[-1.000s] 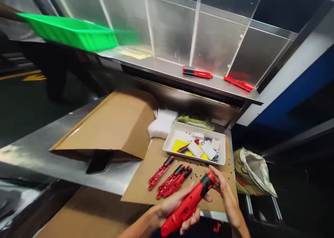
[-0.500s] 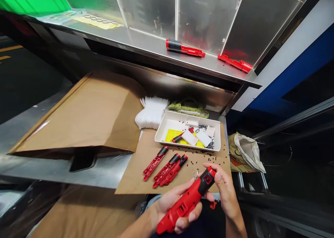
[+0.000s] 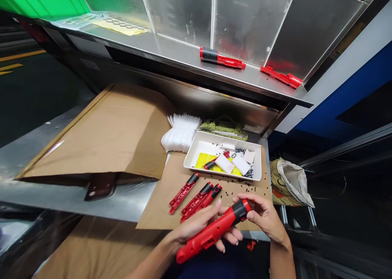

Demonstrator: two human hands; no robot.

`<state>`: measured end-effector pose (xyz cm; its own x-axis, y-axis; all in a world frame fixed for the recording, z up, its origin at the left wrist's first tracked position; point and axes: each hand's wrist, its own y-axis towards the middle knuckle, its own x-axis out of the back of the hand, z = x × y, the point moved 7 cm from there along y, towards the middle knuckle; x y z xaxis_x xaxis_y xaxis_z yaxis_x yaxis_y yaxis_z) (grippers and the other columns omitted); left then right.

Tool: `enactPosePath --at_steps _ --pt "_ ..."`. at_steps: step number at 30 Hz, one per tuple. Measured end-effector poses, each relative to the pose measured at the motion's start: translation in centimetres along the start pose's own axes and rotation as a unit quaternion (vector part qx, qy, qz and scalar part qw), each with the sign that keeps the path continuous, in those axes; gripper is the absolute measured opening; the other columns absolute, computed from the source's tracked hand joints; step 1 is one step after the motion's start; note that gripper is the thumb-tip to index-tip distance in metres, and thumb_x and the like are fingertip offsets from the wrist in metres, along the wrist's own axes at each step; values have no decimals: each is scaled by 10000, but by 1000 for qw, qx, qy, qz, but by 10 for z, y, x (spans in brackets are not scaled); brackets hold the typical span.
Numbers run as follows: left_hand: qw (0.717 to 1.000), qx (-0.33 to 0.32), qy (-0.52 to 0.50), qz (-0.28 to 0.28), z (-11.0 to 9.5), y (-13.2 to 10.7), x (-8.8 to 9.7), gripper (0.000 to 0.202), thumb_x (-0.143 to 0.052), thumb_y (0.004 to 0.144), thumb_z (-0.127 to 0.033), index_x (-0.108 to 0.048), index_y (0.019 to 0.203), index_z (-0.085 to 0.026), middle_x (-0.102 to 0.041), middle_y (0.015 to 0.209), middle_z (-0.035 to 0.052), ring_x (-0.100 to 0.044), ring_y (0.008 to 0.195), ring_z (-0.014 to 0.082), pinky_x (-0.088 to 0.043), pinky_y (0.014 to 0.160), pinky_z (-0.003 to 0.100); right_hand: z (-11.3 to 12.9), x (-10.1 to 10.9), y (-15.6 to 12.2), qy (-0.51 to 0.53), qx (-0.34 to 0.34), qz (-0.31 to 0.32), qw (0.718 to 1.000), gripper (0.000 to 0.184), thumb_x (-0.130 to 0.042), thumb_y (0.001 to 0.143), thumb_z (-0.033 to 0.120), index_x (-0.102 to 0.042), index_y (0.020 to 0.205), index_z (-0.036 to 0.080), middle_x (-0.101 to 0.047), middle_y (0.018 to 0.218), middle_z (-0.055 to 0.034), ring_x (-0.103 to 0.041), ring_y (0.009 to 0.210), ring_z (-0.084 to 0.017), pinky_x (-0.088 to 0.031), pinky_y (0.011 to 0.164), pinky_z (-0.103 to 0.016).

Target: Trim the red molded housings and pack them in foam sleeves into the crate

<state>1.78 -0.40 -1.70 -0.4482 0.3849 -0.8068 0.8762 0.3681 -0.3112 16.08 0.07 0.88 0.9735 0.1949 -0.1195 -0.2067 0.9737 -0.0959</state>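
A red plastic tool housing [image 3: 211, 232] with a black collar and red end lies slantwise across my left hand [image 3: 196, 226], which supports it from below with its fingers partly extended. My right hand [image 3: 266, 214] closes its thumb and fingers round the black-and-red end. Just beyond, several similar housings lie on the cardboard sheet [image 3: 156, 218]: one red housing half [image 3: 183, 194] on its own and a close pair, including another housing half [image 3: 197, 200]. My left hand partly covers the nearest one.
Behind the cardboard, a white tray [image 3: 191, 164] holds white blocks, a yellow sheet and small black parts. White foam sheets [image 3: 180, 134] and a green pouch [image 3: 225, 128] sit behind it. A cardboard box [image 3: 101, 132] stands left; red housings [image 3: 222, 59] lie on the metal shelf [image 3: 171, 52].
The housing in my hands has rolled about its length and tilted flatter, its dark opening turned out of sight. My left fingers have loosened and straightened beneath it. The view has shifted slightly.
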Motion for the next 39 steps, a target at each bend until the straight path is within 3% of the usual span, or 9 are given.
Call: enactPosePath --at_steps 3,7,11,16,21,28,31,35,39 --pt "999 23 29 7 -10 -6 15 706 -385 938 -667 -720 1103 -68 -758 886 201 -732 861 300 -558 705 368 -17 6 2 105 -21 -76 991 475 -793 755 539 -719 1094 215 -765 1028 -90 -717 861 -202 -577 737 -285" --pt "963 -157 158 -150 -33 -9 61 516 -684 838 -521 -704 1198 -152 -705 1196 172 -589 1230 314 -382 1104 438 -63 -12 3 292 -87 -210 929 451 -797 740 564 -714 962 181 -777 965 -85 -737 789 -183 -606 736 -300" --pt "928 -269 223 -133 -35 -1 50 756 -797 711 -556 -603 1349 -199 -522 1456 175 -299 1466 345 -166 1219 466 -94 -52 3 368 -135 -209 896 499 -819 707 573 -698 980 172 -776 989 -103 -752 837 -205 -609 756 -311" --pt "920 -325 114 -187 -52 0 37 697 -717 763 -623 -622 1296 -184 -717 1009 113 -602 1176 316 -425 1076 429 -98 -26 0 -42 -192 -146 970 850 -235 845 861 -659 1010 144 -759 904 -144 -743 795 -241 -580 712 -358" --pt "925 -281 -23 -256 -72 -19 54 669 -739 814 -500 -537 1347 -150 -651 710 -7 -650 698 162 -558 725 275 -116 35 7 -344 -245 -215 881 443 -490 896 617 -626 943 198 -727 973 -153 -667 1016 -339 -481 877 -452" --pt "970 -164 -66 -169 -57 -17 44 499 -587 943 -422 -548 1339 -122 -711 723 53 -610 493 125 -482 477 204 -166 1 20 -435 -284 -241 820 103 -627 850 227 -633 938 173 -723 909 -154 -698 947 -315 -472 855 -408" --pt "965 -159 -121 -168 -47 -14 35 475 -556 969 -388 -534 1353 -110 -734 785 82 -638 530 123 -524 527 206 -148 14 13 -406 -238 -273 839 157 -611 865 282 -628 951 153 -699 759 -102 -708 812 -288 -511 795 -389" --pt "962 -113 -208 -140 -37 -8 13 426 -454 1018 -366 -577 1277 -50 -736 832 108 -701 681 141 -577 634 219 -78 34 -13 -313 -122 -325 884 518 -533 911 521 -516 1246 127 -703 889 -80 -715 787 -218 -576 751 -340" --pt "962 -158 -208 -80 -46 -8 -13 379 -469 1010 -343 -616 1254 -94 -745 971 125 -713 766 157 -574 644 229 19 16 -61 -128 171 -413 885 398 -756 821 350 -601 1145 179 -722 1040 -102 -739 877 -219 -618 760 -327"
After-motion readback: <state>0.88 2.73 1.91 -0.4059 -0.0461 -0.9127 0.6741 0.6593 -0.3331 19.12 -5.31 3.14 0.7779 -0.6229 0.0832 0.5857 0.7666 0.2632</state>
